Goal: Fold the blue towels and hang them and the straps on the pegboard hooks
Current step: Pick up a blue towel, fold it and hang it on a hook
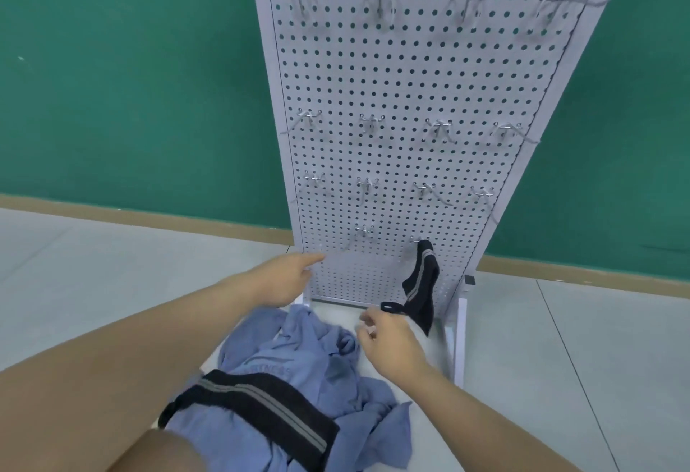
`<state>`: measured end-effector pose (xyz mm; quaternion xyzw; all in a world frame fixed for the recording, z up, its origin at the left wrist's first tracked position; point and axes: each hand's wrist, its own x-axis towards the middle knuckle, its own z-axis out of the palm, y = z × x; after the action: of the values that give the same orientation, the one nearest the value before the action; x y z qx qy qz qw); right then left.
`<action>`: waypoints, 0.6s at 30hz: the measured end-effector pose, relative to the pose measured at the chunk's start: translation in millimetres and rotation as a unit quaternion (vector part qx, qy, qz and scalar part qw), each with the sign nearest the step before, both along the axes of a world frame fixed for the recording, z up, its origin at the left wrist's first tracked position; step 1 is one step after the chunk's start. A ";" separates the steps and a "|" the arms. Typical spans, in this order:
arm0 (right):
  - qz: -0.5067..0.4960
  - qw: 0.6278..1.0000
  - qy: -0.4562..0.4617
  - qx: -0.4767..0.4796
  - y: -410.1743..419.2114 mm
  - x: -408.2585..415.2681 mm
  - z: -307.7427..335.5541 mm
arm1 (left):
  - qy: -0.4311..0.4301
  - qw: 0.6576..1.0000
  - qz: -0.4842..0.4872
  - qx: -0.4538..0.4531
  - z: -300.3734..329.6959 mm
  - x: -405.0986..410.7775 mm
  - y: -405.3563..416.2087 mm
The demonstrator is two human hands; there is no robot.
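Observation:
A white pegboard (403,79) stands upright against the green wall, with several metal hooks (367,122) in rows. One black strap with a grey stripe (420,281) hangs from a low hook at the board's bottom right. Crumpled blue towels (298,355) lie in a heap on the board's white base. A second black striped strap (257,402) lies across the towels near me. My left hand (285,277) hovers by the board's lower left, fingers extended toward it, holding nothing. My right hand (388,341) is above the towels, fingers loosely curled and empty, just beside the hanging strap's lower end.
The pegboard's white frame leg (460,337) runs along the right of the base. Grey tiled floor (578,359) spreads on both sides. A tan skirting strip (130,215) lines the foot of the green wall.

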<state>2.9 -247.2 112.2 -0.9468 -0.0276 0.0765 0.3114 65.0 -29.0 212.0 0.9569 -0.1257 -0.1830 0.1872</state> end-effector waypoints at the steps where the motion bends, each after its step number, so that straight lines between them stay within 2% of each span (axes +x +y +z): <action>1: 0.018 1.000 0.019 0.015 8.9 -2.6 -5.5 | 0.002 1.000 0.003 0.015 -1.7 -1.5 12.0; 5: 0.044 0.992 0.104 0.051 45.5 -13.9 -40.8 | 0.021 0.998 0.000 0.052 -6.3 -7.3 40.8; 11: 0.082 0.980 0.176 -0.050 84.9 -29.6 -74.7 | 0.021 0.998 -0.027 0.047 -9.9 0.4 38.1; 15: 0.026 0.990 0.123 -0.070 93.9 -27.8 -69.5 | 0.037 0.996 -0.063 0.053 -6.7 0.2 21.1; 18: -0.016 0.999 0.030 0.024 91.5 -11.0 -39.0 | 0.057 0.995 -0.074 0.033 -4.5 0.0 13.2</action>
<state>-8.2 -155.7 73.1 -0.9367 -0.0043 0.0994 0.3357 65.0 -15.8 207.4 0.9385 -0.1790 -0.2551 0.1488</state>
